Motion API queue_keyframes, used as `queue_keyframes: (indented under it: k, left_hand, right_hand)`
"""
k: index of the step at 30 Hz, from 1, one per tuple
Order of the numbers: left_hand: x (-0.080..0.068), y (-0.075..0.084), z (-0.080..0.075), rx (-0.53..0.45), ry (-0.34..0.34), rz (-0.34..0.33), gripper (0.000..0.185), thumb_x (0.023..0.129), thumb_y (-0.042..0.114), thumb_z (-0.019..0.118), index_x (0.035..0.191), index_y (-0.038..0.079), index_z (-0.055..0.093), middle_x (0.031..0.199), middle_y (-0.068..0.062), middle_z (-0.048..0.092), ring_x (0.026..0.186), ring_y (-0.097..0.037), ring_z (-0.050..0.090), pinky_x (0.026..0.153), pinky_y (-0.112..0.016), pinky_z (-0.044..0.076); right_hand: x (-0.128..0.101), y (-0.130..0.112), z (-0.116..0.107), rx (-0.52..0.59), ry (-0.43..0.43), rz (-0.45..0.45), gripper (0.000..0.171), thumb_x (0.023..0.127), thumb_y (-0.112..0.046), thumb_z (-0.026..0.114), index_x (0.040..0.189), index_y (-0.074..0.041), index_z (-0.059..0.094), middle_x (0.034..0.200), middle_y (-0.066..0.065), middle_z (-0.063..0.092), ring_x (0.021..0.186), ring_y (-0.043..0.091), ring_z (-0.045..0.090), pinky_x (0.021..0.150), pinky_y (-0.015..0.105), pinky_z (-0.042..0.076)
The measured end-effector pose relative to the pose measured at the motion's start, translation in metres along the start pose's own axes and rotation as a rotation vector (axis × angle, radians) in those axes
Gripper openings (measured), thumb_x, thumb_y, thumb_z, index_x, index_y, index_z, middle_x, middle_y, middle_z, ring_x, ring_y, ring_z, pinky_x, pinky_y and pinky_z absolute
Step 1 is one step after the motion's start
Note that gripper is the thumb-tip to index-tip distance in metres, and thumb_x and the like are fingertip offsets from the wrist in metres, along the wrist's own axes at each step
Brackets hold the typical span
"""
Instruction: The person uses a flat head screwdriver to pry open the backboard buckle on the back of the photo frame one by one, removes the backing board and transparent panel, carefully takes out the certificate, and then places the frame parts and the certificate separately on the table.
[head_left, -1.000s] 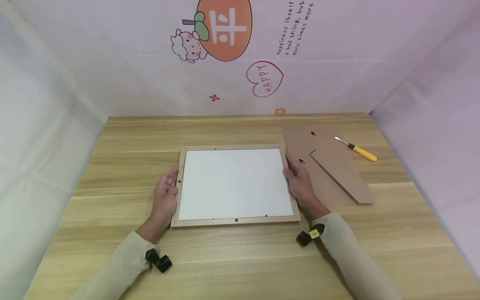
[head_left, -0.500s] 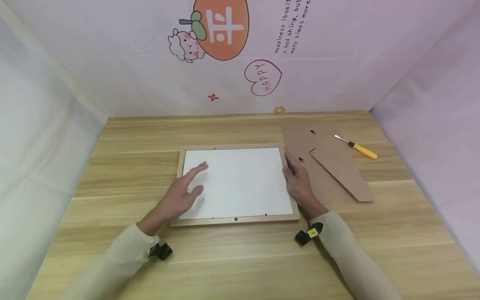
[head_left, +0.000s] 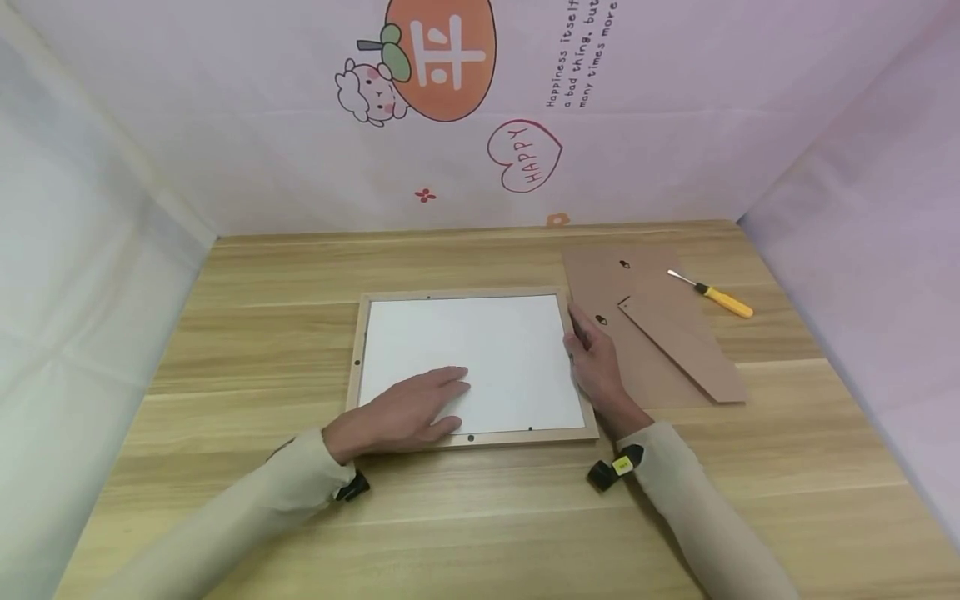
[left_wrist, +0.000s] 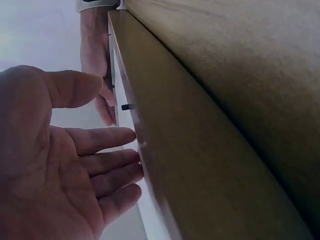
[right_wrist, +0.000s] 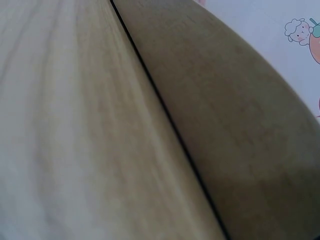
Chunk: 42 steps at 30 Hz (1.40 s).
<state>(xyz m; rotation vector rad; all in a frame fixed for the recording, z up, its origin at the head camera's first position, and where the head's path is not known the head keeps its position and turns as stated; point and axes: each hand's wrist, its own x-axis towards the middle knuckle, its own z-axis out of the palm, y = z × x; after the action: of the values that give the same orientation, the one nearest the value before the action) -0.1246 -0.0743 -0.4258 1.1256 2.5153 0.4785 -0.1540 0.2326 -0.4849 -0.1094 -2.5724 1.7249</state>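
A light wooden picture frame [head_left: 517,438] lies flat on the table, a white sheet [head_left: 465,333] filling its inside. Over the lower left of the sheet my left hand [head_left: 408,408] is palm down with fingers loosely extended to the right. The left wrist view shows this hand [left_wrist: 75,155] with its fingertips right at the sheet, beside the frame's outer side [left_wrist: 180,130]. My right hand [head_left: 597,367] grips the frame's right side, thumb by the inner edge. In the right wrist view only the frame's side [right_wrist: 220,100] and the tabletop show; the hand is out of sight.
To the right lies a brown backing board [head_left: 652,375] with a stand leg [head_left: 686,354] and two small black hangers. A screwdriver [head_left: 727,302] with a yellow handle is beyond it. A printed white cloth [head_left: 300,167] closes off the back.
My left hand has let go of the frame's left side and moved right, over the white sheet, now lower and nearer the front rim. The right hand keeps its grip.
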Motion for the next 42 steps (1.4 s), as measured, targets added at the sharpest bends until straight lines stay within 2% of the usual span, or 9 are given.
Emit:
queue_keyframes:
  k: [10, 15, 22, 24, 26, 29, 32, 37, 42]
  left_hand:
    - [0.006, -0.001, -0.002, 0.017, -0.03, -0.012, 0.074, 0.092, 0.049, 0.063, 0.145, 0.001, 0.044, 0.155, -0.012, 0.041, 0.143, -0.027, 0.041, 0.118, -0.043, 0.038]
    - [0.011, -0.003, -0.004, 0.054, -0.001, 0.029, 0.072, 0.088, 0.047, 0.068, 0.139, -0.001, 0.052, 0.148, -0.016, 0.05, 0.134, -0.031, 0.051, 0.112, -0.046, 0.044]
    - [0.011, -0.005, -0.008, 0.101, 0.03, 0.122, 0.055, 0.093, 0.039, 0.066, 0.131, -0.001, 0.059, 0.141, -0.02, 0.056, 0.126, -0.031, 0.059, 0.105, -0.046, 0.05]
    - [0.011, -0.004, -0.009, 0.121, 0.034, 0.153, 0.039, 0.095, 0.034, 0.063, 0.118, 0.002, 0.065, 0.138, -0.019, 0.059, 0.117, -0.029, 0.064, 0.098, -0.043, 0.054]
    - [0.011, -0.001, -0.009, 0.147, 0.04, 0.199, 0.022, 0.098, 0.028, 0.06, 0.102, 0.007, 0.065, 0.126, -0.015, 0.066, 0.098, -0.024, 0.069, 0.085, -0.036, 0.058]
    - [0.01, 0.004, -0.006, 0.224, 0.077, 0.275, 0.013, 0.098, 0.015, 0.058, 0.085, 0.013, 0.057, 0.097, -0.003, 0.066, 0.07, -0.011, 0.055, 0.063, -0.024, 0.052]
    - [0.007, 0.009, -0.003, 0.295, 0.125, 0.298, 0.012, 0.093, 0.004, 0.059, 0.087, 0.014, 0.058, 0.079, 0.005, 0.057, 0.062, -0.006, 0.039, 0.053, -0.017, 0.042]
    - [0.002, 0.018, -0.003, 0.407, 0.194, 0.259, 0.017, 0.087, -0.005, 0.062, 0.091, 0.01, 0.058, 0.071, 0.006, 0.053, 0.056, -0.004, 0.03, 0.046, -0.013, 0.033]
    - [-0.004, 0.028, -0.013, 0.5, 0.297, 0.245, 0.023, 0.08, -0.013, 0.061, 0.091, 0.007, 0.058, 0.068, 0.004, 0.05, 0.056, -0.003, 0.029, 0.042, -0.013, 0.03]
  right_hand:
    - [0.0, -0.004, 0.0, 0.003, 0.012, -0.018, 0.054, 0.106, -0.011, 0.039, 0.157, -0.013, 0.021, 0.165, 0.002, 0.019, 0.151, 0.018, 0.019, 0.124, 0.038, 0.023]
    - [0.0, -0.006, 0.0, -0.005, 0.015, -0.019, 0.054, 0.105, -0.011, 0.039, 0.157, -0.013, 0.021, 0.165, 0.002, 0.02, 0.151, 0.018, 0.02, 0.124, 0.037, 0.024]
    - [0.001, -0.007, 0.0, 0.013, 0.001, -0.016, 0.055, 0.106, -0.011, 0.039, 0.157, -0.013, 0.02, 0.165, 0.003, 0.018, 0.152, 0.018, 0.018, 0.125, 0.037, 0.023]
    - [0.0, -0.006, 0.0, 0.03, -0.007, -0.018, 0.055, 0.106, -0.011, 0.038, 0.157, -0.012, 0.02, 0.165, 0.003, 0.017, 0.152, 0.018, 0.018, 0.125, 0.038, 0.022]
    - [0.0, -0.006, 0.0, 0.043, -0.013, -0.019, 0.055, 0.106, -0.011, 0.038, 0.157, -0.012, 0.019, 0.165, 0.003, 0.017, 0.152, 0.018, 0.017, 0.125, 0.038, 0.022]
    - [0.0, -0.004, 0.0, 0.045, -0.014, -0.026, 0.055, 0.106, -0.011, 0.038, 0.157, -0.012, 0.019, 0.165, 0.002, 0.017, 0.152, 0.018, 0.017, 0.125, 0.039, 0.022]
    - [0.0, -0.003, 0.0, 0.037, -0.009, -0.036, 0.055, 0.106, -0.01, 0.039, 0.157, -0.012, 0.02, 0.165, 0.003, 0.018, 0.152, 0.019, 0.018, 0.125, 0.04, 0.022]
    - [-0.001, -0.002, 0.0, 0.03, 0.001, -0.042, 0.054, 0.105, -0.01, 0.039, 0.157, -0.012, 0.022, 0.164, 0.005, 0.019, 0.152, 0.021, 0.019, 0.125, 0.04, 0.022]
    - [-0.002, -0.004, 0.0, 0.001, 0.005, -0.047, 0.054, 0.105, -0.007, 0.04, 0.156, -0.01, 0.023, 0.164, 0.009, 0.021, 0.151, 0.026, 0.02, 0.123, 0.041, 0.024]
